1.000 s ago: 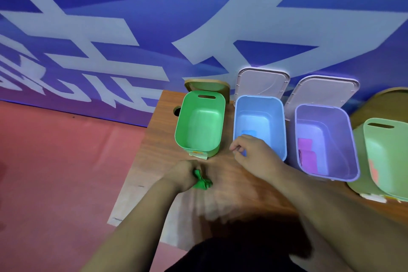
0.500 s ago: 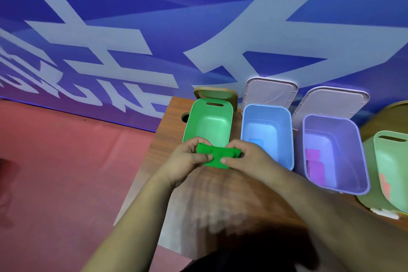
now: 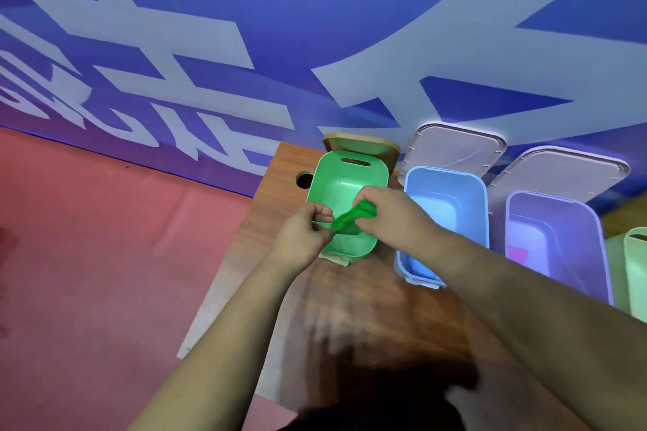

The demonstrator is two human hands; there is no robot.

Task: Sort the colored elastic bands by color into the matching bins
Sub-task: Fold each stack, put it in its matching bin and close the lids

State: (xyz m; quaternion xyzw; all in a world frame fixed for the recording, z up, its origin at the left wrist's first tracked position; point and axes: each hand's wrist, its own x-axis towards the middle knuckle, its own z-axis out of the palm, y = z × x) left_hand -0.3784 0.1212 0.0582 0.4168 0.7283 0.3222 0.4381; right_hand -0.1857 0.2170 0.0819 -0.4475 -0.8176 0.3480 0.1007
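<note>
Both hands, left hand (image 3: 304, 234) and right hand (image 3: 384, 213), pinch the green band (image 3: 350, 220) (bunched) directly over the green bin (image 3: 350, 170), likely to drop it in.

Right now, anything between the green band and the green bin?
Nothing visible. The left hand and right hand hold the green band over the open green bin; its lid stands behind, off the opening.

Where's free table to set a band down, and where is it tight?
Free: bare table in front of the green bin and blue bin, plus a strip beside the round hole. Tight: over the green bin, where left hand and right hand hold the green band.
</note>
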